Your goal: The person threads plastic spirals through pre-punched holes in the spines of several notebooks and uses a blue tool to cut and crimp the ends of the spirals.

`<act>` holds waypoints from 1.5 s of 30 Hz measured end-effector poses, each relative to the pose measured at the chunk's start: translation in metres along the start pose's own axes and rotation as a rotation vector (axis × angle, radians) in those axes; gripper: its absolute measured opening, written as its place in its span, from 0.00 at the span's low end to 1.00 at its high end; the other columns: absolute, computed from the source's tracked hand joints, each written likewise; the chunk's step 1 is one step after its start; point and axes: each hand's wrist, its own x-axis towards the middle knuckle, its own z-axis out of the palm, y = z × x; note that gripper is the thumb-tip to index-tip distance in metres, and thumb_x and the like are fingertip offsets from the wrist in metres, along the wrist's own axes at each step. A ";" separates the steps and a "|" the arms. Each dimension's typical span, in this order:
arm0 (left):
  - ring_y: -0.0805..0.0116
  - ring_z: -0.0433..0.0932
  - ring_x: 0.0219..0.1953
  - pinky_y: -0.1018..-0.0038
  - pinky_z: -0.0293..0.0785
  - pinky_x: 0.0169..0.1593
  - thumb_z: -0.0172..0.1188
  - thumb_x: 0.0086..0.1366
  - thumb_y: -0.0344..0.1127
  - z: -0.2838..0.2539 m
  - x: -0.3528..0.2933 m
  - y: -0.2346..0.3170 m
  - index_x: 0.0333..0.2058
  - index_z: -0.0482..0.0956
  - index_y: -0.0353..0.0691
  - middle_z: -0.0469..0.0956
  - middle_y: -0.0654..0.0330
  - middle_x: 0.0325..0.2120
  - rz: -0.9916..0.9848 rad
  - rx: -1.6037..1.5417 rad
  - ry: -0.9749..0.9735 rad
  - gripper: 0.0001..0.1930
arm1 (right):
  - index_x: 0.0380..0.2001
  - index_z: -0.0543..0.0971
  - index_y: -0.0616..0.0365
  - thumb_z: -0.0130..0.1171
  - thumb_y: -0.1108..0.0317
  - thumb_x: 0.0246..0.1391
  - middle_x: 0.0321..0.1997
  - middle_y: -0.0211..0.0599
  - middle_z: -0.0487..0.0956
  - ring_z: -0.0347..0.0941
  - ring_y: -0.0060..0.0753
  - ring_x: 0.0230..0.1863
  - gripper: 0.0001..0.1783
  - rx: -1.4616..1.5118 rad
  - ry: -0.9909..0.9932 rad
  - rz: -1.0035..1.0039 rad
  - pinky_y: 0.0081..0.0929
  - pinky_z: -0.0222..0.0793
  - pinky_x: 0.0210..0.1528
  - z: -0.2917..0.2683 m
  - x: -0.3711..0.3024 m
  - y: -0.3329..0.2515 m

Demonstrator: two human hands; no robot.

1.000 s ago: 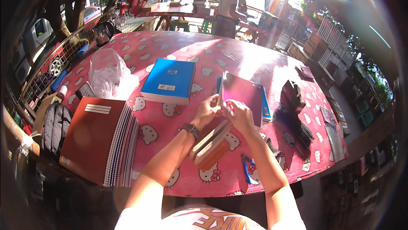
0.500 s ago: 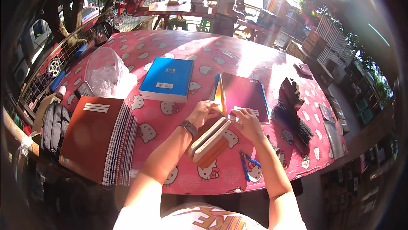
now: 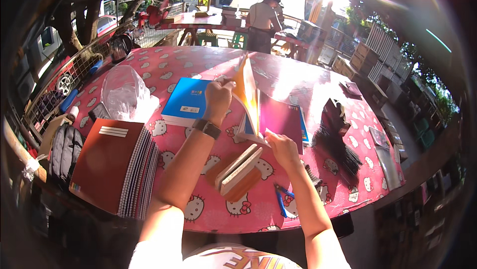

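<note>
Purple notebook lies in from the near edge of the table, its left-side orange leaf raised, not flat, pinched in my left hand, my right hand touching, grip unclear.

the left hand sits far and left, fingers curled in a pinch; the right hand nearer, fingers bent; forearms enter from the near side.
</note>
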 end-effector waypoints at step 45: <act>0.77 0.71 0.36 0.80 0.67 0.40 0.54 0.67 0.27 -0.081 -0.124 0.072 0.52 0.61 0.40 0.71 0.62 0.36 0.564 -0.016 0.279 0.17 | 0.44 0.75 0.50 0.60 0.67 0.57 0.40 0.24 0.79 0.74 0.18 0.38 0.12 1.916 -0.050 0.300 0.22 0.69 0.41 0.040 -0.019 -0.004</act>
